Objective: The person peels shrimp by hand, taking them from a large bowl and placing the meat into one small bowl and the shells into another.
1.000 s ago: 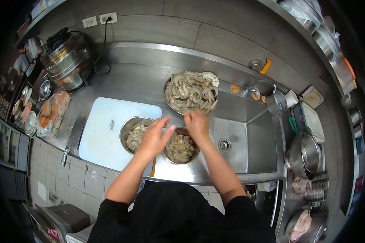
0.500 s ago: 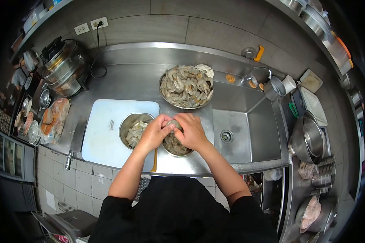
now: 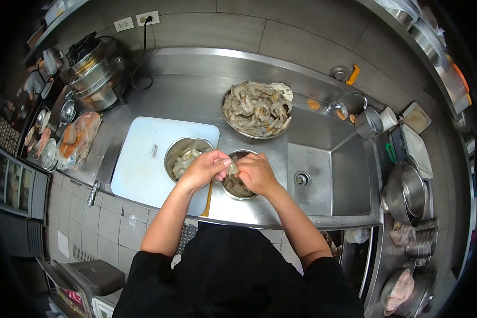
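A grey shrimp point(image 3: 231, 168) is pinched between my two hands, above the gap between two steel bowls. My left hand point(image 3: 209, 169) grips it with thumb and fingers closed. From the other side my right hand point(image 3: 257, 174) has its fingers curled on the same shrimp, partly hiding it. Left of it, a steel bowl point(image 3: 195, 142) with pale, peeled-looking shrimp stands on the white cutting board point(image 3: 138, 159). Under my right hand, a smaller steel bowl point(image 3: 241, 197) contains brownish shells. Behind them, a large bowl point(image 3: 255, 137) is heaped with whole shrimp point(image 3: 257, 108).
To the right is a steel sink point(image 3: 312, 185) with a faucet point(image 3: 350, 98) and a hanging pot point(image 3: 369, 123). A small scrap point(image 3: 154, 150) lies on the board. A bag of orange-pink food point(image 3: 79, 139) and a glass-bodied appliance point(image 3: 95, 74) stand left. Mixing bowls point(image 3: 405, 193) sit far right.
The view has shifted slightly. My hands have drawn a little apart, with the shrimp now visible between the fingertips; my right fingers have curled in from a flatter pose.
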